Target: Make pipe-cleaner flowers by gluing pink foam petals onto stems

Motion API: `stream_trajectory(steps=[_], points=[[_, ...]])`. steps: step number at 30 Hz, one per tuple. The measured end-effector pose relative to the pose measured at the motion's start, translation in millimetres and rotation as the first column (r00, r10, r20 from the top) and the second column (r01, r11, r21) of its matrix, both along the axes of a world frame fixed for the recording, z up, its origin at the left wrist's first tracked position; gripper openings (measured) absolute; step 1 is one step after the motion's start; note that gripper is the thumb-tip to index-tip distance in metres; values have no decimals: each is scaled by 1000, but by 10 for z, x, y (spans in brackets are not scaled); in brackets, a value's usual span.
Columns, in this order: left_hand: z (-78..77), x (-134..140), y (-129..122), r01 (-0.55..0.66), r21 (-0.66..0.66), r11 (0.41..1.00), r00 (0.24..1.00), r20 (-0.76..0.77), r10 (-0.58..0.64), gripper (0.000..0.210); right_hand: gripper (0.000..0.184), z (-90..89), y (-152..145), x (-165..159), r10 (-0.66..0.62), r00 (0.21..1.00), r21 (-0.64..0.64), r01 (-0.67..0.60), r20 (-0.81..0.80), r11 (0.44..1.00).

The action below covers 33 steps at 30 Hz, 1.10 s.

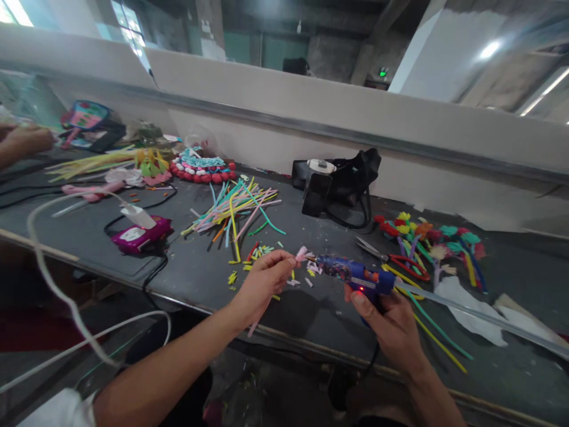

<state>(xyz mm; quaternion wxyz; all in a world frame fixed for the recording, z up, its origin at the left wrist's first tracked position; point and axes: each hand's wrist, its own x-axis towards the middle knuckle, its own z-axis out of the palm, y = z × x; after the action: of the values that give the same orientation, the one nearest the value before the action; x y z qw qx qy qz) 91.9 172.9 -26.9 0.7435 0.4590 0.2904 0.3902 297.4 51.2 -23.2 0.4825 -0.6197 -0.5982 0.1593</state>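
Note:
My right hand [393,323] grips a blue hot glue gun [355,274], its red light lit and a long clear glue stick [480,317] sticking out of the back. The nozzle points left and meets, or nearly meets, a small pink pipe-cleaner flower [303,254]. My left hand [262,281] pinches that flower between thumb and fingertips, its pink stem hanging below the hand. Short cut pieces of pipe cleaner [264,251] lie on the table just beyond my hands. Red-handled scissors [406,265] rest open to the right of the glue gun.
Long pipe cleaners [235,207] lie heaped mid-table. Finished colourful flowers [438,240] sit at right, near white paper [466,308]. A black bag [355,178] stands against the wall. A purple power strip [141,235] and white cable [40,249] are at left. Another person's hand [29,139] shows far left.

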Motion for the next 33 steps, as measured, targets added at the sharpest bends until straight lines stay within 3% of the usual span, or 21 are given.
stream_trajectory(steps=[12,33], points=[[4,11,-7,5,31,999,1000,-7,-5,19,26,100,14,-97,-35,997,45,31,72,998],[11,6,-5,6,37,999,999,-36,-4,19,28,34,16,-52,-74,993,-4,75,90,997]])
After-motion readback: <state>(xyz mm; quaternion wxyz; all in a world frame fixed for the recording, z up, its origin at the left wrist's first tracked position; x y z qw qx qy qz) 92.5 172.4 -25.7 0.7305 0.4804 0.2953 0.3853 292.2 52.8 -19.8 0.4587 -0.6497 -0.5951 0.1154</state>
